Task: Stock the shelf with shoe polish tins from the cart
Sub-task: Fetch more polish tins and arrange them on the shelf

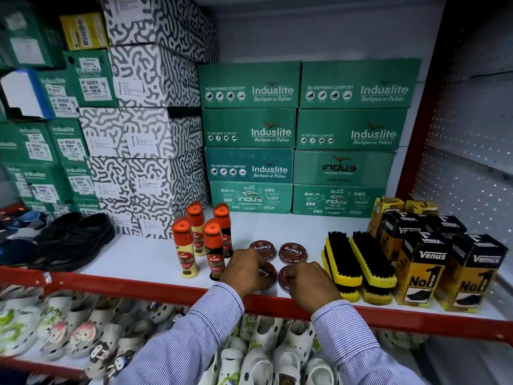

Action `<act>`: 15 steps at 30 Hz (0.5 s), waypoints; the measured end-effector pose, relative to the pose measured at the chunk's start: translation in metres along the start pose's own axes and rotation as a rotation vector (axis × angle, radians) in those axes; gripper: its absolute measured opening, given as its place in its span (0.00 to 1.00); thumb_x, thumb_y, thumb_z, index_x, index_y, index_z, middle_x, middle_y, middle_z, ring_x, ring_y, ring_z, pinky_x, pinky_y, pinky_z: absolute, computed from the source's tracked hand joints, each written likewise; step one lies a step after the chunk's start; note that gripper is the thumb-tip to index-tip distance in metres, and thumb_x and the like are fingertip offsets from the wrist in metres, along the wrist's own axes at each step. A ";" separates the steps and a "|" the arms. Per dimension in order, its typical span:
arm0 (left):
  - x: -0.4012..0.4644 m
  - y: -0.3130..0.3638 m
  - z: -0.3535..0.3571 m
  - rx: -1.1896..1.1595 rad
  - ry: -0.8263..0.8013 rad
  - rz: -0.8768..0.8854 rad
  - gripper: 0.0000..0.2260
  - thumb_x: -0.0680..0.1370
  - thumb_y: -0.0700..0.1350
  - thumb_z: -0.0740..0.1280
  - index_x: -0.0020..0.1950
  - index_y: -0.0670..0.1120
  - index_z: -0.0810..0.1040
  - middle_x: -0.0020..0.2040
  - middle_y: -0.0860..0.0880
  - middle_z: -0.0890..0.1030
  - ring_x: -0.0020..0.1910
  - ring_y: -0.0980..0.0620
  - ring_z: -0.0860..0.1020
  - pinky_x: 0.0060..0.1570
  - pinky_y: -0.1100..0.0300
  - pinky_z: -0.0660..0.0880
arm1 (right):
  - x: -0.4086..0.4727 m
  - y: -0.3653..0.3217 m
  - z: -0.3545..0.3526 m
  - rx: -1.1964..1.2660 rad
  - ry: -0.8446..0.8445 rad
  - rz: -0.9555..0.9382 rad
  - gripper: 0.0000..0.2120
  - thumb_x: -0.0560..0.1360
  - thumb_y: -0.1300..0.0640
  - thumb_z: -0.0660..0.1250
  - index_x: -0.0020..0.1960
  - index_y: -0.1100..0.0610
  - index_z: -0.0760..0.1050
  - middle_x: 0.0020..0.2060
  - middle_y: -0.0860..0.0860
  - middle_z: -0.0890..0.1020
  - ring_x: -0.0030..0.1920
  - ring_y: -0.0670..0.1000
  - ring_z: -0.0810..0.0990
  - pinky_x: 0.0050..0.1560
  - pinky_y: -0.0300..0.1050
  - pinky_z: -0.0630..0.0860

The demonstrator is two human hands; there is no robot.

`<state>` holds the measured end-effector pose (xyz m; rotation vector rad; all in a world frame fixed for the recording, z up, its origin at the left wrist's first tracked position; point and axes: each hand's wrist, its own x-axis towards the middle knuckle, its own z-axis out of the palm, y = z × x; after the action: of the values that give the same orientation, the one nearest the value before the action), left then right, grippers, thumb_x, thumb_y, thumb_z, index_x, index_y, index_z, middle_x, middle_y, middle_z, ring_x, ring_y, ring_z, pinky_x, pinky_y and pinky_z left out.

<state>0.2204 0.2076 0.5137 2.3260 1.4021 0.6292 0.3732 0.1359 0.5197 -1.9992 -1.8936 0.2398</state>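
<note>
With our left hand (244, 269) and right hand (311, 276) each in a curled grip over a front tin (268, 270) on the white shelf (138, 259), we judge these tins light, rigid and slick, best pinched at the rim.

So on the shelf: four round brown Cherry polish tins (292, 253), four orange-capped Kiwi liquid polish bottles (185, 250), two yellow-backed black-bristle shoe brushes (372, 259), two hands (245, 270).

Brand names on the shelf stock

Green shoeboxes (249, 84) read "Induslite, Bachpan se Pahno"; polish tins (293, 252) "Cherry"; bottles (184, 247) "KIWI"; black-and-yellow cartons (422, 269) "Venus No 1".
</note>
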 end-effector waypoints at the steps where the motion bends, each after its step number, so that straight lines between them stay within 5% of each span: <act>1: 0.000 0.000 0.000 0.005 0.002 0.003 0.12 0.68 0.51 0.77 0.51 0.55 0.88 0.49 0.44 0.88 0.50 0.48 0.85 0.52 0.55 0.82 | 0.000 0.000 0.000 0.008 0.001 -0.001 0.15 0.68 0.62 0.59 0.46 0.53 0.82 0.47 0.59 0.84 0.51 0.60 0.80 0.41 0.42 0.66; 15: -0.001 0.000 0.001 0.006 0.035 -0.012 0.12 0.68 0.53 0.77 0.50 0.53 0.88 0.49 0.44 0.88 0.49 0.47 0.85 0.51 0.54 0.82 | 0.005 0.002 0.004 0.033 0.002 0.016 0.13 0.68 0.62 0.60 0.44 0.53 0.81 0.46 0.59 0.84 0.50 0.61 0.80 0.41 0.41 0.67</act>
<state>0.2205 0.2066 0.5133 2.3199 1.4338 0.6659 0.3739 0.1414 0.5159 -1.9936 -1.8611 0.2714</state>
